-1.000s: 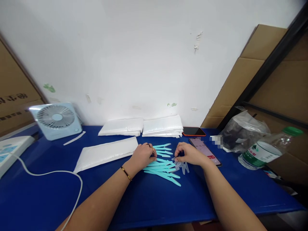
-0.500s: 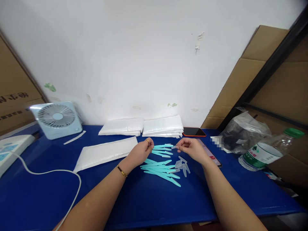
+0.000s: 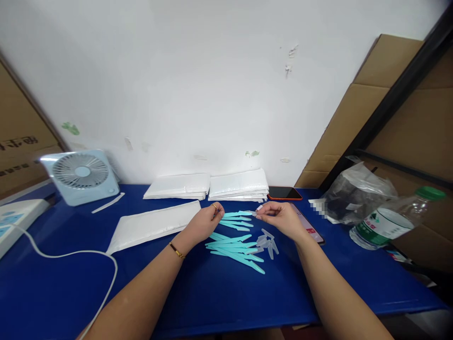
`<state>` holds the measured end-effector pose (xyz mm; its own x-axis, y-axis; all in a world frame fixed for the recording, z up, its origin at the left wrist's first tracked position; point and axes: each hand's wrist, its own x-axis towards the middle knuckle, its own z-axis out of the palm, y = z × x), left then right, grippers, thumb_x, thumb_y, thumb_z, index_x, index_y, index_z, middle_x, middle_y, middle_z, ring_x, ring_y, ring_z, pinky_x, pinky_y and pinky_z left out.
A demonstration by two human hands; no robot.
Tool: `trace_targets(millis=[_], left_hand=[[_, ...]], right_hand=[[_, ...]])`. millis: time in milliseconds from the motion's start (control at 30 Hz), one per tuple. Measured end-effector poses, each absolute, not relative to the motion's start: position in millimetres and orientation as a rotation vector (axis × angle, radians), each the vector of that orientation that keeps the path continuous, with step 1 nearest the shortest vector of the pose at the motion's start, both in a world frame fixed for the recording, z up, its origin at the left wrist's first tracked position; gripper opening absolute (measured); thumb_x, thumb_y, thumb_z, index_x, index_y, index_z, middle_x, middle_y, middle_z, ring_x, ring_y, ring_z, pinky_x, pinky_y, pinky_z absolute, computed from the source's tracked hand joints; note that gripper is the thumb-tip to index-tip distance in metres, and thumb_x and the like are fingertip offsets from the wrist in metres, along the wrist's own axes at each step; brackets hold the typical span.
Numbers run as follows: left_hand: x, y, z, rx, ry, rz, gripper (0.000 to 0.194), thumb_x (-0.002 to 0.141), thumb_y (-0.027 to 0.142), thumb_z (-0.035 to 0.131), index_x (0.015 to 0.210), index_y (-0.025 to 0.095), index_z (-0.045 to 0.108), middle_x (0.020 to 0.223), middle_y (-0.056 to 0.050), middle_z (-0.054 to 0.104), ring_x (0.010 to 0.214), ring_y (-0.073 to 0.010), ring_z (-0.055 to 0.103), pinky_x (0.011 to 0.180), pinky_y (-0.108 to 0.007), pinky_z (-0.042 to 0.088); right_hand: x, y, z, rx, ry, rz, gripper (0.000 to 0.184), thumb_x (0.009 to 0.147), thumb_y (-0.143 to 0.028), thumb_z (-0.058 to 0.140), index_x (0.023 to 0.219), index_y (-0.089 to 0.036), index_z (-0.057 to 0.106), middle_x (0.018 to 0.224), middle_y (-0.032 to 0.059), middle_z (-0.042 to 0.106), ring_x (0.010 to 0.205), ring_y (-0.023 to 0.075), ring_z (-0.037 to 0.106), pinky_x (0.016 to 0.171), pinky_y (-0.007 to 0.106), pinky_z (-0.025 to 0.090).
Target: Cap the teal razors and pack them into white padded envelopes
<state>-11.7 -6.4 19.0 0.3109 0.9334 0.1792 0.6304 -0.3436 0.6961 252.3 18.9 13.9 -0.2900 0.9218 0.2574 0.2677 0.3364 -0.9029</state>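
My left hand (image 3: 208, 219) is closed on the handle end of a turquoise eyebrow razor (image 3: 233, 214), which points to the right. Between the thumb and fingers of my right hand (image 3: 278, 218) is a small clear plastic cap (image 3: 254, 214), at the razor's tip; how far it sits over the blade is too small to tell. Several more turquoise razors (image 3: 233, 245) lie fanned out just below my hands. A little pile of loose clear caps (image 3: 267, 242) lies to their right, below my right hand.
A white padded envelope (image 3: 152, 226) lies left of my hands, with two envelope stacks (image 3: 177, 185) against the wall. Two phones (image 3: 285, 192) are at the back right. A bottle (image 3: 385, 226) and plastic bag (image 3: 357, 193) stand right; a fan (image 3: 82, 175) and white cable (image 3: 71, 254) are left.
My right hand has moved slightly left and up, bringing the clear cap to the tip of the razor. My left hand keeps its grip on the razor.
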Motion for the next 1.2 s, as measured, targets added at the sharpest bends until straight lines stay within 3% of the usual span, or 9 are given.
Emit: trace_targets(millis=[567, 767, 867, 1000, 1200], left_hand=[[-5, -6, 10, 2.127, 1.362, 0.712, 0.024, 0.09, 0.034, 0.031, 0.086, 0.02, 0.05, 0.067, 0.003, 0.051, 0.059, -0.0118, 0.047, 0.056, -0.024, 0.035], [-1, -9, 9, 2.299, 1.58, 0.731, 0.024, 0.08, 0.034, 0.053, 0.102, 0.024, 0.055, 0.099, -0.002, 0.058, 0.098, -0.0198, 0.051, 0.084, -0.033, 0.036], [0, -13, 10, 2.394, 1.462, 0.568, 0.024, 0.075, 0.04, 0.059, 0.093, 0.024, 0.06, 0.092, -0.001, 0.059, 0.092, -0.0193, 0.053, 0.083, -0.033, 0.035], [4, -18, 8, 2.461, 1.326, 0.381, 0.018, 0.074, 0.039, 0.062, 0.081, 0.022, 0.064, 0.084, 0.0, 0.062, 0.084, -0.0177, 0.055, 0.078, -0.03, 0.035], [8, -19, 7, 2.552, 1.364, 0.308, 0.013, 0.081, 0.029, 0.054, 0.076, 0.02, 0.063, 0.081, -0.001, 0.064, 0.081, -0.0171, 0.057, 0.078, -0.031, 0.036]], right_hand=[[234, 13, 12, -1.05, -1.852, 0.923, 0.021, 0.066, -0.035, 0.071, 0.072, -0.015, 0.066, 0.084, 0.007, 0.067, 0.076, 0.0184, 0.065, 0.072, 0.031, 0.053], [246, 21, 12, -1.185, -1.994, 0.69, 0.017, 0.07, -0.033, 0.065, 0.078, -0.018, 0.068, 0.085, 0.005, 0.068, 0.08, 0.0185, 0.063, 0.075, 0.031, 0.049], [264, 23, 17, -1.346, -2.155, 0.546, 0.015, 0.071, -0.033, 0.064, 0.074, -0.02, 0.069, 0.079, 0.0035, 0.067, 0.074, 0.0179, 0.06, 0.067, 0.028, 0.045], [278, 21, 16, -1.529, -2.306, 0.727, 0.014, 0.061, -0.031, 0.07, 0.068, -0.019, 0.067, 0.068, 0.0019, 0.065, 0.061, 0.0161, 0.057, 0.052, 0.024, 0.039], [271, 20, 12, -1.462, -2.323, 0.788, 0.01, 0.066, -0.028, 0.065, 0.07, -0.019, 0.064, 0.067, 0.0011, 0.064, 0.059, 0.0144, 0.056, 0.051, 0.023, 0.038]])
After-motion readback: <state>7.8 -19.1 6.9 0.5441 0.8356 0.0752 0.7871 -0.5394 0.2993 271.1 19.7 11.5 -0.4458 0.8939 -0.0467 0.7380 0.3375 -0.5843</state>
